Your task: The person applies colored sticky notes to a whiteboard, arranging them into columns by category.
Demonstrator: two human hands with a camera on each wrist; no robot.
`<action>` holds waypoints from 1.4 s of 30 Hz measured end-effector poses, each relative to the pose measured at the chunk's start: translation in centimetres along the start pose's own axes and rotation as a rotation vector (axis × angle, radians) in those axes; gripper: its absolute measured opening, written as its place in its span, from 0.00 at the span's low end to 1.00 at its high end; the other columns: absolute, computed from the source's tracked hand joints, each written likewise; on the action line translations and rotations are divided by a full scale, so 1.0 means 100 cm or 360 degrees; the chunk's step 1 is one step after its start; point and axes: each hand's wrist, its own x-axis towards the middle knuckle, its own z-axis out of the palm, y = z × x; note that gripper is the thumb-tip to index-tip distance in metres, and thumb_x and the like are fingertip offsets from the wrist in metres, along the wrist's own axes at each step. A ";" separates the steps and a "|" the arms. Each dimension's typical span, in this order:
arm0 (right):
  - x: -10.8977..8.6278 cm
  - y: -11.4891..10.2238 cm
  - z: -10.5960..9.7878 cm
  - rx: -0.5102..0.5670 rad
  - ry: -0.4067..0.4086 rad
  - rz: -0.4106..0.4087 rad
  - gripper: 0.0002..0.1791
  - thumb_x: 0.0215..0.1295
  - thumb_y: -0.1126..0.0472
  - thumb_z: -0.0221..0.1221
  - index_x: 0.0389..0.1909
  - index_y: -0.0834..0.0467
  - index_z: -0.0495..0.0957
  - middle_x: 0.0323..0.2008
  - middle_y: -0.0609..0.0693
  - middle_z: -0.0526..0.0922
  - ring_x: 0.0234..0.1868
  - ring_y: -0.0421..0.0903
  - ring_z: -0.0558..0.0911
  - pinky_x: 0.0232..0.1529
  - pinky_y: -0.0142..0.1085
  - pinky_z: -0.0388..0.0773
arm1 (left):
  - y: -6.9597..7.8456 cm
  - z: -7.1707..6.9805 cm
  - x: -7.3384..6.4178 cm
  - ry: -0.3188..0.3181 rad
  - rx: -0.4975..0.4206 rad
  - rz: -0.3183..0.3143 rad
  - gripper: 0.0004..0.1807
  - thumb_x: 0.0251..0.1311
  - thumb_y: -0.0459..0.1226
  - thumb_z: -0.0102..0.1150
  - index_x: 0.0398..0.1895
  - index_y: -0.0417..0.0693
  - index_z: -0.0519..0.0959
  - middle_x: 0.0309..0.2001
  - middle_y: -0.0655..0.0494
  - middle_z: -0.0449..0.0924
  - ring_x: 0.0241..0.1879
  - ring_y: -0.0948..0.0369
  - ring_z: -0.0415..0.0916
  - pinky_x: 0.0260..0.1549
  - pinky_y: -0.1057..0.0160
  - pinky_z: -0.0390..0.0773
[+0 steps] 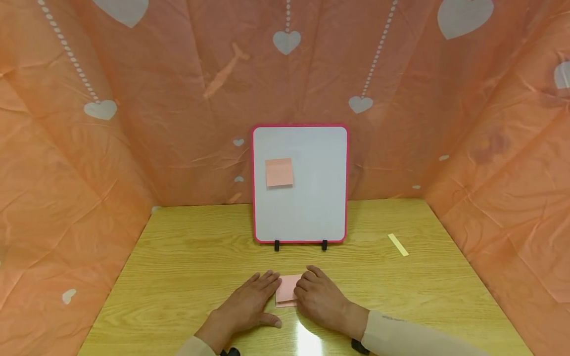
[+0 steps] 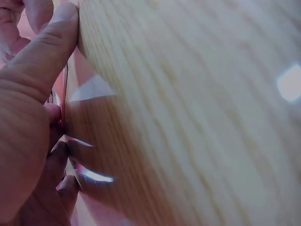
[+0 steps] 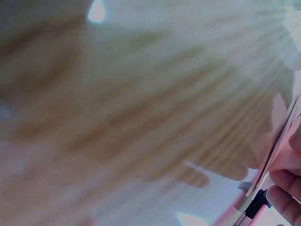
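Note:
A pad of pink sticky notes (image 1: 287,288) lies on the table between the two hands. Its top sheet sits slightly off from the paper below along the near edge. My left hand (image 1: 251,302) rests palm down with fairly straight fingers, their tips right at the pad's left edge and the thumb spread toward me. With curled fingers my right hand (image 1: 321,300) pinches the right side of the pink note, covering that side in the head view. In the right wrist view, its fingers (image 3: 284,190) are against the pink paper.
Behind the hands a whiteboard (image 1: 311,207) with a pink frame stands on black feet, bearing one pink sticky note (image 1: 279,172) at upper left. A yellow paper strip (image 1: 398,244) lies on the wooden table (image 1: 187,257) at right. Orange cloth (image 1: 178,123) encloses the back and sides.

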 end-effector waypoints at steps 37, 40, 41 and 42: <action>0.007 0.005 0.004 0.0099 0.0210 0.0032 0.22 0.83 0.57 0.29 0.29 0.52 0.67 0.28 0.43 0.69 0.32 0.42 0.66 0.35 0.32 0.67 | 0.006 -0.004 -0.028 0.0112 -0.0095 -0.0079 0.43 0.67 0.55 0.67 0.78 0.40 0.68 0.78 0.46 0.68 0.80 0.47 0.62 0.78 0.44 0.63; 0.009 0.006 0.004 0.0097 0.0182 0.0035 0.22 0.82 0.57 0.31 0.30 0.52 0.69 0.28 0.43 0.70 0.32 0.42 0.67 0.35 0.32 0.68 | 0.016 -0.006 -0.037 0.0087 -0.0034 -0.0042 0.38 0.71 0.52 0.64 0.77 0.42 0.70 0.77 0.48 0.70 0.79 0.48 0.63 0.78 0.45 0.64; 0.009 0.006 0.003 0.0095 0.0177 0.0035 0.19 0.82 0.57 0.35 0.30 0.52 0.69 0.28 0.43 0.70 0.32 0.43 0.68 0.35 0.33 0.68 | 0.019 -0.006 -0.039 0.0073 -0.0005 -0.0028 0.37 0.72 0.52 0.62 0.77 0.43 0.70 0.78 0.49 0.69 0.80 0.49 0.62 0.78 0.46 0.64; 0.010 0.007 0.003 0.0095 0.0176 0.0036 0.17 0.81 0.57 0.39 0.30 0.52 0.69 0.29 0.43 0.71 0.32 0.43 0.68 0.35 0.33 0.68 | 0.023 -0.005 -0.040 0.0070 0.0027 -0.0002 0.36 0.73 0.53 0.61 0.77 0.43 0.70 0.77 0.49 0.69 0.80 0.50 0.63 0.78 0.46 0.65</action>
